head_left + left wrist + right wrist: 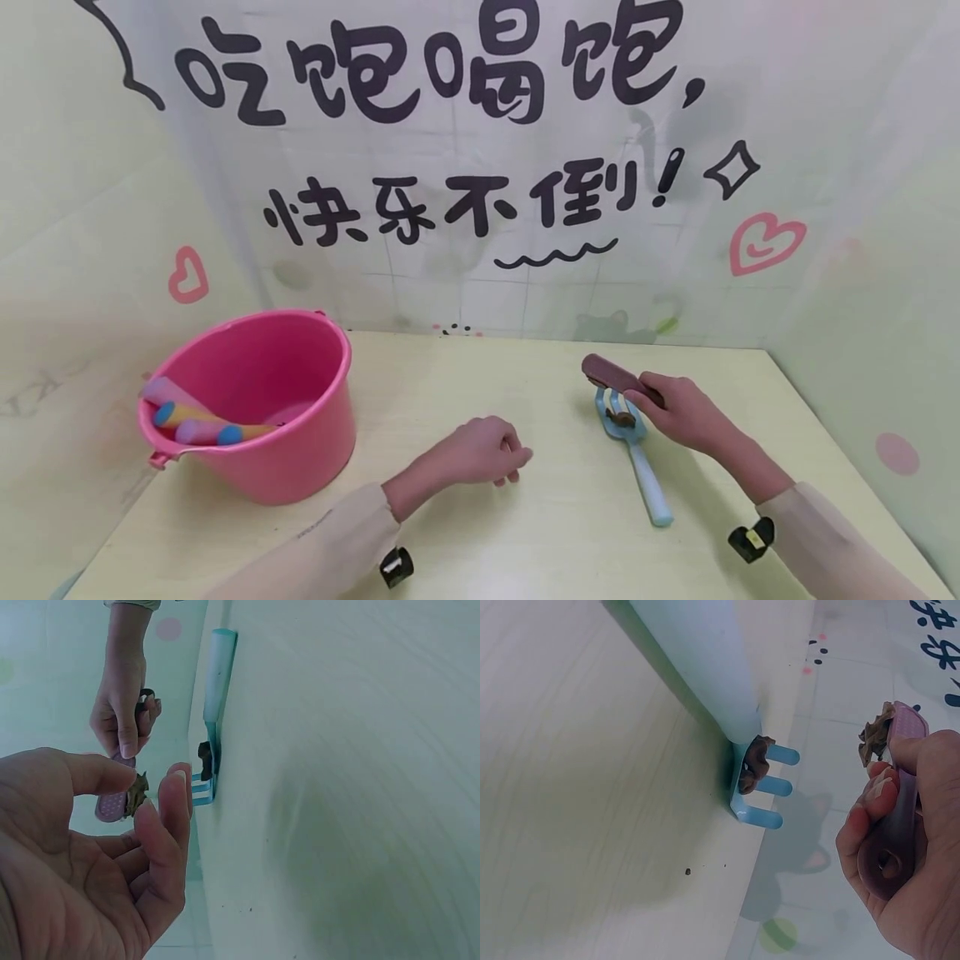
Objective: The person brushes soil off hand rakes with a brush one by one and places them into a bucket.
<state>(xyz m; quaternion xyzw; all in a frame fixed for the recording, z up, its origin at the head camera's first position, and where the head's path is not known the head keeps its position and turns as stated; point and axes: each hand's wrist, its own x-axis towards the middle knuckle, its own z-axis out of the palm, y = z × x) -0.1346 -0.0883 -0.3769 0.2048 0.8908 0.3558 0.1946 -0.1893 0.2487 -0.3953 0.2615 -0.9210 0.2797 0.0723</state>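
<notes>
My right hand (686, 408) grips a mauve flat-headed tool (611, 373) with a dotted surface and a hole through its handle end. A crumpled brown scrap (876, 735), like a dry leaf, clings along the tool's head in the right wrist view. Below the tool lies a light blue toy rake (648, 487), tines pointing to the back wall. Another curled brown scrap (621, 418) rests at the base of its tines. My left hand (487, 450) is over the middle of the table, fingers loosely bent, holding nothing.
On the left of the table (420, 375) stands a pink bucket (300, 467). Several coloured sticks (187, 412), yellow, blue and pale purple, lie at its near-left rim. A printed cloth wall (450, 292) borders the table's back edge. Tiny dark crumbs (688, 871) dot the tabletop.
</notes>
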